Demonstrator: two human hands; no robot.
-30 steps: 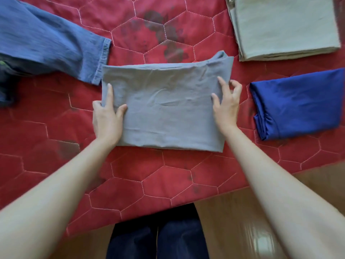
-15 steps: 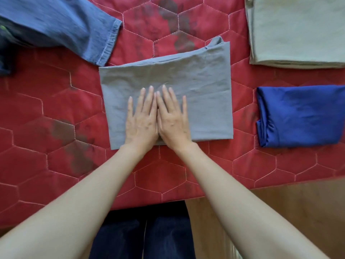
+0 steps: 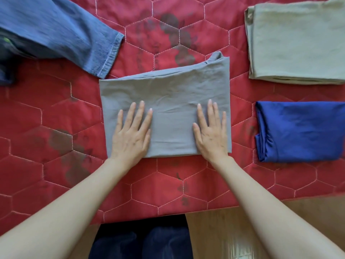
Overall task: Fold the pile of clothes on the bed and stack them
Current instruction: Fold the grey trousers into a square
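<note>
A folded grey garment [image 3: 168, 94] lies flat in the middle of the red quilted bed [image 3: 56, 165]. My left hand [image 3: 131, 135] presses on its near left part with straight fingers. My right hand [image 3: 211, 132] presses flat on its near right part. A small flap of grey cloth sticks out at the garment's far right corner. A folded blue garment [image 3: 300, 131] lies to the right, apart from the grey one. A folded beige garment [image 3: 298, 40] lies at the far right. Unfolded blue jeans [image 3: 61, 34] stretch across the far left.
The bed's near edge runs along the bottom, with wooden floor [image 3: 224, 230] beyond it on the right. My dark-trousered legs [image 3: 141, 240] stand against the edge. A dark garment [image 3: 7, 58] lies partly under the jeans at the far left.
My hands first held the grey garment's left and right edges, then met flat at its middle. They have now slid apart across the cloth toward its sides.
</note>
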